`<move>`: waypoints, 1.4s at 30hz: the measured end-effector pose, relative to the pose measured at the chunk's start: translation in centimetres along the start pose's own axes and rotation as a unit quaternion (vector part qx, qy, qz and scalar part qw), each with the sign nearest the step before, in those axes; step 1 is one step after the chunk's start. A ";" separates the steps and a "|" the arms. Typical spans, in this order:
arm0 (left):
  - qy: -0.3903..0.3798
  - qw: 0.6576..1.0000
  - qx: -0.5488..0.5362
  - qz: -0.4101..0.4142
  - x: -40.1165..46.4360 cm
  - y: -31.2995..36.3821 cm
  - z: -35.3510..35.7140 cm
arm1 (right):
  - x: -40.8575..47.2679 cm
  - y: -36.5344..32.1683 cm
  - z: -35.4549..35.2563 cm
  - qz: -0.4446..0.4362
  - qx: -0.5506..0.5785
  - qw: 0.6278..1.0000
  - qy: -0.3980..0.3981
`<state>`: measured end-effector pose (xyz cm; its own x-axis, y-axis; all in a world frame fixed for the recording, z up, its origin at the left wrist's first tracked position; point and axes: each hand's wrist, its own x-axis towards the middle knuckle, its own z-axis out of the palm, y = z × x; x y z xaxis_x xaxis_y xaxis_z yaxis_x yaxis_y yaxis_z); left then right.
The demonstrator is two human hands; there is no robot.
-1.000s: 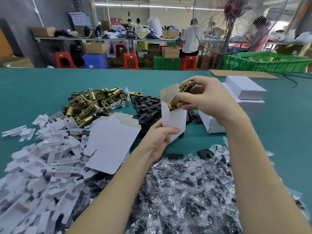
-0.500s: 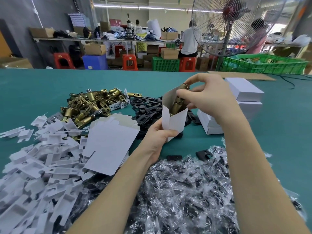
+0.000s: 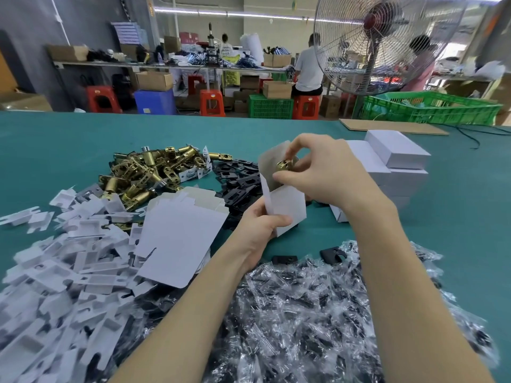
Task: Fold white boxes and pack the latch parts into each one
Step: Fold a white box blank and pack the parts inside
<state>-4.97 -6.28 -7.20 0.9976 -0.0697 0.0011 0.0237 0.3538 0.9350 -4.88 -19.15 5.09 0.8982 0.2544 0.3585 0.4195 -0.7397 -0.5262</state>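
Note:
My left hand (image 3: 261, 226) grips the lower end of a small white box (image 3: 287, 207) held upright above the green table, its top flap open. My right hand (image 3: 318, 172) pinches the top of a brass latch (image 3: 284, 164) that stands mostly inside the box, only its end showing. A heap of brass latches (image 3: 149, 172) lies at the middle left. Black strike plates (image 3: 237, 181) are piled behind the box. A flat unfolded box blank (image 3: 182, 236) lies beside my left forearm.
White cardboard inserts (image 3: 55, 272) cover the left front. Clear bags of black parts (image 3: 304, 313) fill the front centre. Closed white boxes (image 3: 392, 158) are stacked at the right. A fan (image 3: 381, 42) and green crate (image 3: 431, 109) stand beyond the table.
My right hand has pushed the brass latch down into the open box; it stuck out well above the flap before and now only its end shows.

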 end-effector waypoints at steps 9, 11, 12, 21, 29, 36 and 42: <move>-0.008 1.000 -0.013 -0.002 0.1 -0.2 -0.3 | 0.1 -0.6 1.1 -0.048 -0.022 0.994 -0.100; -0.006 1.000 -0.025 -0.004 0.1 -0.2 -0.3 | 0.1 -0.6 1.2 -0.047 -0.010 0.993 -0.105; -0.004 1.000 -0.029 -0.004 0.1 -0.1 -0.3 | 0.2 -0.6 1.3 -0.049 -0.002 0.993 -0.105; 0.024 0.997 -0.066 -0.012 0.1 0.4 -0.2 | 0.6 1.2 0.2 -0.043 0.091 0.995 0.022; 0.053 0.996 -0.050 -0.047 0.1 0.5 0.1 | 0.0 2.3 -0.5 0.114 -0.027 0.941 -0.317; 0.052 0.998 -0.012 -0.038 -0.1 0.5 0.0 | -0.2 0.6 0.8 0.089 -0.087 0.934 -0.334; 0.069 0.997 0.000 -0.043 -0.8 1.0 0.0 | -0.5 -2.9 3.5 -0.053 -0.131 0.972 -0.190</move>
<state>-5.77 -5.85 -6.26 0.9913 0.0296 -0.1280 0.1095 0.3516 0.9297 -6.03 -14.95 3.70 0.8562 0.5129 0.0628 0.5092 -0.8170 -0.2704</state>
